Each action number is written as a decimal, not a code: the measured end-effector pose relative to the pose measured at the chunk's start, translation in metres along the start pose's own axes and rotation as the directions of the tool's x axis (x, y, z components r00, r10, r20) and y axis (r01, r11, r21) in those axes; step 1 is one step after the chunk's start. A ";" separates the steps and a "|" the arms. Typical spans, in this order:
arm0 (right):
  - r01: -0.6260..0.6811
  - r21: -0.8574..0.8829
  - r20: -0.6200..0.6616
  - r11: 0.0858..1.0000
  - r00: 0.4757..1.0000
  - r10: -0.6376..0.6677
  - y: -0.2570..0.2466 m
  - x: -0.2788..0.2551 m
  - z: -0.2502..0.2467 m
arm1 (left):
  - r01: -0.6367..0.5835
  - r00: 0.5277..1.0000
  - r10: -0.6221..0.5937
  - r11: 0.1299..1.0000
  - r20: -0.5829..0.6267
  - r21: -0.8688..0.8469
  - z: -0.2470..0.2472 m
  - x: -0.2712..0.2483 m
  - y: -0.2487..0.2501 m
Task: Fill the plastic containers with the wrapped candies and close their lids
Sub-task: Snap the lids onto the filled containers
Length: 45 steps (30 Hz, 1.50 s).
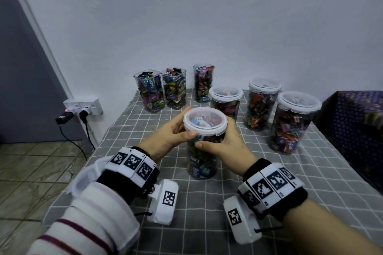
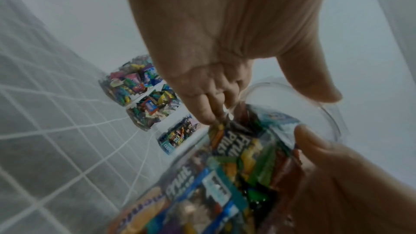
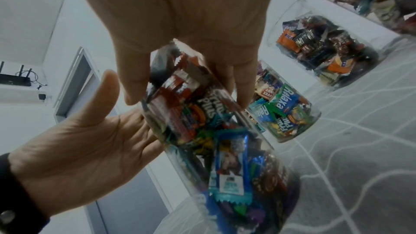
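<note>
A clear round container (image 1: pixel 202 161) full of wrapped candies stands at the middle of the grey checked cloth, with a white-rimmed lid (image 1: pixel 205 120) on top. My left hand (image 1: pixel 178 128) holds the lid's rim, thumb at the near side and fingers round the far side. My right hand (image 1: pixel 222 141) grips the container just under the lid, its thumb across the front. The left wrist view shows my left hand (image 2: pixel 225 42) over the container (image 2: pixel 236 166). In the right wrist view my right hand (image 3: pixel 180 24) wraps the container (image 3: pixel 213 131).
Three open candy-filled containers (image 1: pixel 175 89) stand at the back by the wall. Three lidded ones (image 1: pixel 262 103) stand at the back right. A wall socket with plugs (image 1: pixel 83 107) is left of the table. A dark patterned cloth (image 1: pixel 352 130) borders the right side. Loose clear plastic (image 1: pixel 83 180) lies under my left forearm.
</note>
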State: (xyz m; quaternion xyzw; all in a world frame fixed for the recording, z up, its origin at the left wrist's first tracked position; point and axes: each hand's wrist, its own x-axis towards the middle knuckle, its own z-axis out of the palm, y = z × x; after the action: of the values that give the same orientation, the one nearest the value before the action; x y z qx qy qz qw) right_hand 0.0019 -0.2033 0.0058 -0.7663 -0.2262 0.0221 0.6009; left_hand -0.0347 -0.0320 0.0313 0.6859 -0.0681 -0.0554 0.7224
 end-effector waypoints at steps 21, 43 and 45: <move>-0.138 -0.290 -0.356 0.947 0.934 0.027 0.016 -0.002 -0.088 | 0.080 0.951 0.000 0.966 -0.308 0.244 -0.004 0.016 0.021; 0.157 -0.405 -0.108 0.901 0.970 -0.217 -0.035 0.070 0.046 | 0.053 0.745 0.103 0.976 -0.659 0.212 -0.117 0.058 0.054; 0.101 -0.372 -0.113 0.923 0.982 -0.153 -0.029 0.093 0.058 | 0.089 0.728 0.101 0.967 -0.679 0.240 -0.133 0.065 0.055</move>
State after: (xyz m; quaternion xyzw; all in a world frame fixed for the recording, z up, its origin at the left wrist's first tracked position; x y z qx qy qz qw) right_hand 0.0584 -0.1107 0.0387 -0.8479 -0.2329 -0.1129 0.4626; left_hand 0.0512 0.0905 0.0809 0.7446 0.1945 0.2134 0.6018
